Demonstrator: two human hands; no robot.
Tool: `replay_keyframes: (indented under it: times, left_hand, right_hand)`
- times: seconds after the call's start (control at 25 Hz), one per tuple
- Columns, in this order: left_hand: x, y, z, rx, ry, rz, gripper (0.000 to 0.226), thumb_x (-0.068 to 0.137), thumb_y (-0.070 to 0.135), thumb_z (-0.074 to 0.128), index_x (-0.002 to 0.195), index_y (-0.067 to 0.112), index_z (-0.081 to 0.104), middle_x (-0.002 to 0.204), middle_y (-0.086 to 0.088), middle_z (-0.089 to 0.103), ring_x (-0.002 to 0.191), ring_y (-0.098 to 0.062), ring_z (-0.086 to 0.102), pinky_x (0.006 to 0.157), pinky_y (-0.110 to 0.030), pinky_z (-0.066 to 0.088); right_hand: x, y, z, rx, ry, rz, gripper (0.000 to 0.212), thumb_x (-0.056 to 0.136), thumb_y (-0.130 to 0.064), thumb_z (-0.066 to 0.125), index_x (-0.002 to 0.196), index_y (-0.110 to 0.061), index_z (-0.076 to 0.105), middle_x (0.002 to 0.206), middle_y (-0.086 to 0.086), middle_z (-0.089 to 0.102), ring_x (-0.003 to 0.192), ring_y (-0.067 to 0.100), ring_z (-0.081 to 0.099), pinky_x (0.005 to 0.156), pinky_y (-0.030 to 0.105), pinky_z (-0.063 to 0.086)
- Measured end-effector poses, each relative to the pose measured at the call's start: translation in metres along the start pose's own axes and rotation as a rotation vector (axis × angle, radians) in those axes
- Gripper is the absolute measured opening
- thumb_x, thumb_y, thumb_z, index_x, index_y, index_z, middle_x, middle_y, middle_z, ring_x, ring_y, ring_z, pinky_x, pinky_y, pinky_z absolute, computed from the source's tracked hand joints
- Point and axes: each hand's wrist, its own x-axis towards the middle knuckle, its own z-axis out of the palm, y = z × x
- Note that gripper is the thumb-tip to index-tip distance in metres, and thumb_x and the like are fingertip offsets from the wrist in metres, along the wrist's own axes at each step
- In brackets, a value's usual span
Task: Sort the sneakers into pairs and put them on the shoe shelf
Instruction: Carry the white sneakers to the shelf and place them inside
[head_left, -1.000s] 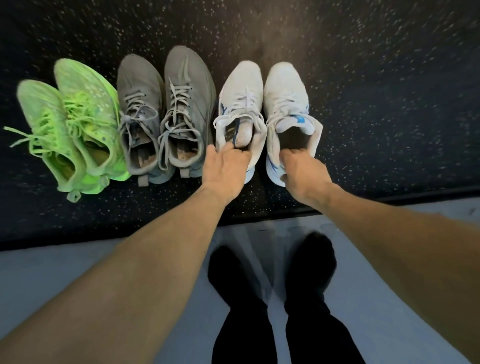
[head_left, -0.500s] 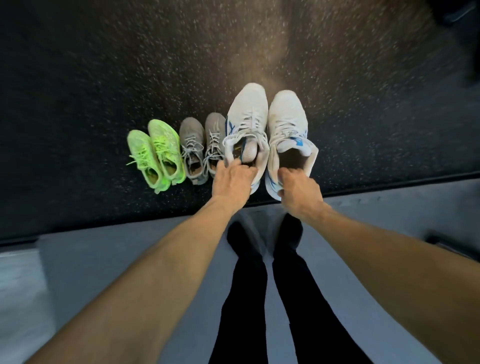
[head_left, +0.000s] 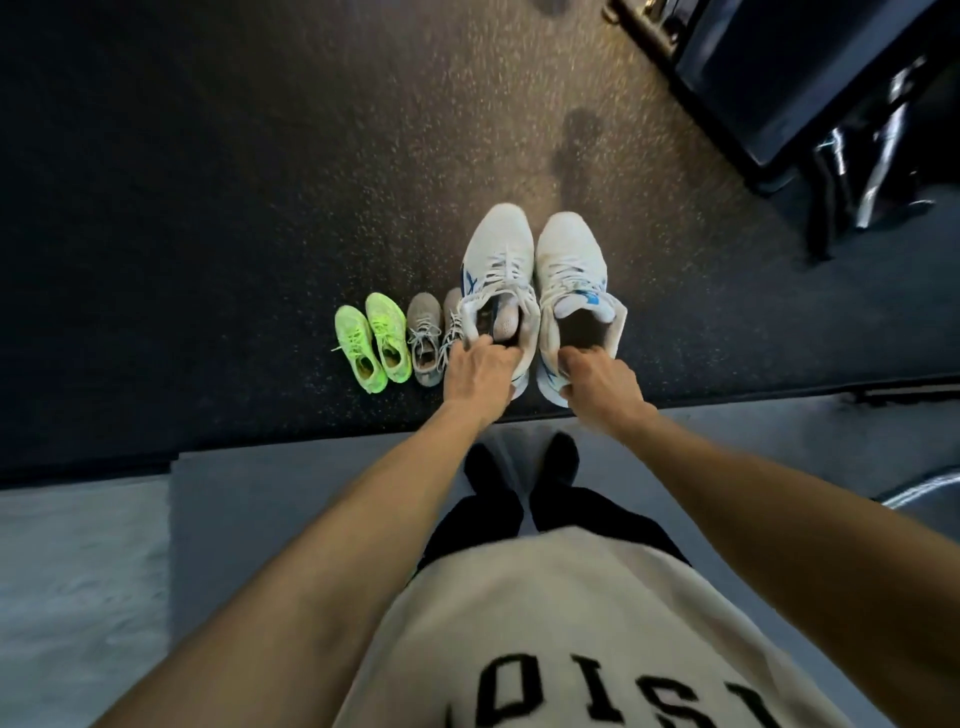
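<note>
The left hand (head_left: 480, 370) pinched the heel collar of the left white sneaker (head_left: 500, 270), its fingers curled over the rim into the opening; the right hand (head_left: 597, 378) gripped the heel collar of the right white sneaker (head_left: 571, 270) the same way, thumb and fingers closed on the padded edge; both shoes hung toe-forward, side by side and nearly touching, apparently lifted clear of the dark speckled mat (head_left: 208, 208); blue trim showed on each, so they read as a matched pair. To carry them well, the two grips would best stay level and the heels kept close, since a pinch at the collar lets the toe swing and the loose laces trail. Just left of the held pair, the grey sneakers (head_left: 423, 332) stood together on the mat, one partly hidden behind the left hand, and beside them the neon green sneakers (head_left: 371, 338), already paired; those two pairs seemed to wait their turn. The mat's near edge ran below the hands, meeting a paler grey floor (head_left: 260, 493) where the person's dark-clad feet stood; at upper right sat a dark frame with metal legs (head_left: 831, 104), which I could not identify as the shoe shelf; the mat ahead and to the left offered open room, while the right side was tighter.
</note>
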Motion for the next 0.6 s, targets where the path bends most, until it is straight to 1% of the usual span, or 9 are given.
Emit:
replay_keyframes:
  times: [0.12, 0.24, 0.32, 0.52, 0.6]
  left_hand:
    - [-0.029, 0.005, -0.009, 0.002, 0.052, -0.004, 0.022, 0.086, 0.030, 0.065, 0.108, 0.027, 0.061, 0.110, 0.001, 0.067, 0.113, -0.022, 0.051, 0.094, -0.040, 0.034]
    - [-0.049, 0.005, -0.016, 0.024, 0.088, 0.012, 0.023, 0.086, 0.028, 0.065, 0.108, 0.026, 0.062, 0.107, 0.000, 0.067, 0.110, -0.022, 0.053, 0.094, -0.038, 0.034]
    - [-0.061, 0.007, -0.020, 0.030, 0.115, 0.015, 0.022, 0.086, 0.027, 0.065, 0.108, 0.027, 0.063, 0.105, -0.001, 0.066, 0.109, -0.022, 0.054, 0.097, -0.038, 0.034]
    - [-0.096, 0.039, -0.022, 0.046, 0.149, -0.008, 0.024, 0.087, 0.026, 0.063, 0.111, 0.028, 0.062, 0.108, -0.002, 0.065, 0.110, -0.023, 0.054, 0.095, -0.039, 0.037]
    - [-0.111, 0.061, -0.017, 0.053, 0.167, -0.030, 0.025, 0.088, 0.027, 0.063, 0.113, 0.029, 0.061, 0.109, -0.002, 0.065, 0.110, -0.023, 0.054, 0.097, -0.040, 0.037]
  right_hand:
    - [-0.034, -0.011, -0.005, 0.007, 0.057, -0.010, 0.026, 0.092, -0.011, 0.054, 0.118, -0.012, 0.054, 0.116, 0.014, 0.060, 0.102, 0.035, 0.059, 0.079, 0.038, 0.045]
    - [-0.056, -0.018, -0.004, 0.049, 0.119, -0.020, 0.020, 0.090, -0.010, 0.054, 0.110, -0.010, 0.055, 0.114, 0.014, 0.061, 0.100, 0.036, 0.058, 0.077, 0.037, 0.043]
    - [-0.068, -0.019, -0.002, 0.067, 0.141, -0.025, 0.018, 0.089, -0.009, 0.055, 0.107, -0.009, 0.055, 0.112, 0.014, 0.062, 0.098, 0.036, 0.059, 0.075, 0.037, 0.042]
    - [-0.107, -0.001, 0.002, 0.073, 0.179, -0.075, 0.020, 0.089, -0.013, 0.058, 0.108, -0.011, 0.056, 0.111, 0.012, 0.063, 0.095, 0.033, 0.061, 0.079, 0.041, 0.049]
    - [-0.125, 0.016, 0.006, 0.080, 0.181, -0.098, 0.020, 0.088, -0.013, 0.058, 0.108, -0.012, 0.057, 0.111, 0.011, 0.064, 0.095, 0.032, 0.062, 0.078, 0.039, 0.050]
